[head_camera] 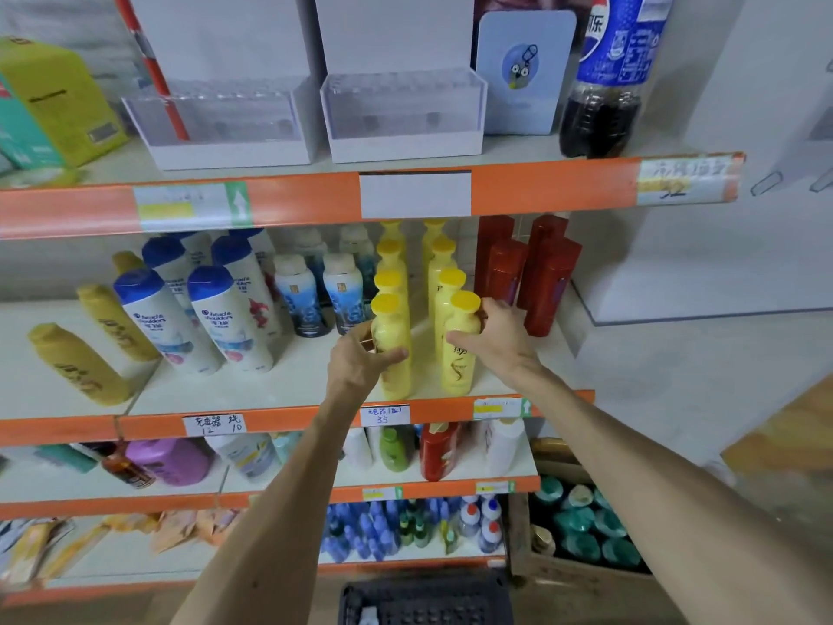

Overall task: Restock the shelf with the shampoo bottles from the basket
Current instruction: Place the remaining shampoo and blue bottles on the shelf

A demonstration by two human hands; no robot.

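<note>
On the middle shelf (288,381), far to the left, two mustard-gold bottles (79,365) leaned back at a slant. Beside them stood white bottles with blue caps (160,320), two rows deep, and then a pair of smaller white bottles with blue pictures (299,300).

Next came two rows of yellow shampoo bottles running front to back. The person's left hand (360,360) was wrapped around the front bottle of the left row (393,349), thumb across its front and fingers curled behind it; the bottle stood upright on the shelf near the orange front edge. The right hand (498,333) gripped the front bottle of the right row (459,349) in the same way, thumb on the label and fingers round the far side, just under the cap. That bottle was upright too, just beside its neighbour but not touching it.

To the right of the hands stood tall red bottles (547,286), close to the right hand's fingers. At the bottom edge of the view, below the arms, lay a dark basket (432,602); what it held I could not make out.
</note>
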